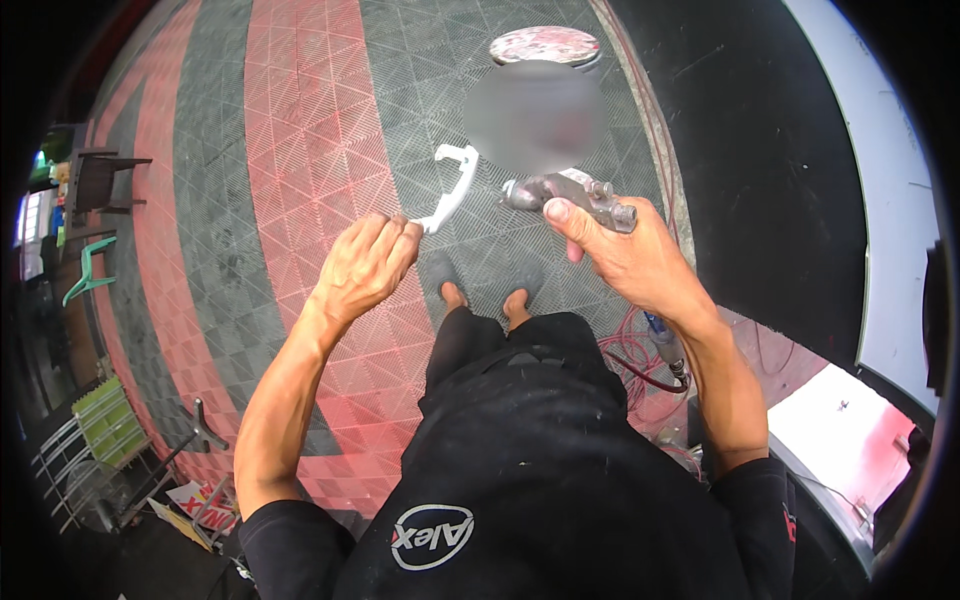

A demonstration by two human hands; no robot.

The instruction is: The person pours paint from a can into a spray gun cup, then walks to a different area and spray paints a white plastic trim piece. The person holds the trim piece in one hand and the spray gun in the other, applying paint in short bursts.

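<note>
White curved strip (460, 190) was pinched in left hand (372, 258) above tiled floor (310, 130), long axis slanting forward-right, hooked end outermost; right hand (632, 258), apart, gripped grey spray gun (543, 191), nozzle facing left.

Red and Grey Stripes on the Floor (310, 120)

The stripes are wide, and thin lines make lots of triangles on them. The curved piece (462, 190) is white. The spray gun (540, 192) is dark grey, with some silver bits. The shirt (560, 450) is black, and its badge (433, 537) is white and black. The shoes (437, 270) are grey. The round top (545, 45) is white with blotchy pinky-red patches. The long wall (770, 130) is black, and the panel (895, 160) beside it is pale, almost white. The plastic stool (90, 272) is green. The chair (105, 180) is dark brown. The looped hose (625, 345) is pinky red.
</note>
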